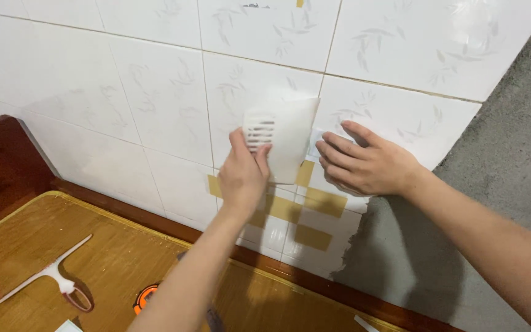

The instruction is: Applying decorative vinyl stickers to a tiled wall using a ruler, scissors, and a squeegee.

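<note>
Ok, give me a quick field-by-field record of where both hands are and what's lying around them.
left hand: grips a white plastic slotted holder and presses it against the white tiled wall
right hand: flat on the wall, fingers spread over a small pale adhesive pad beside the holder
wall below: yellow tape strips over the tile joints; bare grey cement to the right
wooden tabletop: carries a white squeegee with a reddish handle and a partly hidden orange-and-black object
</note>
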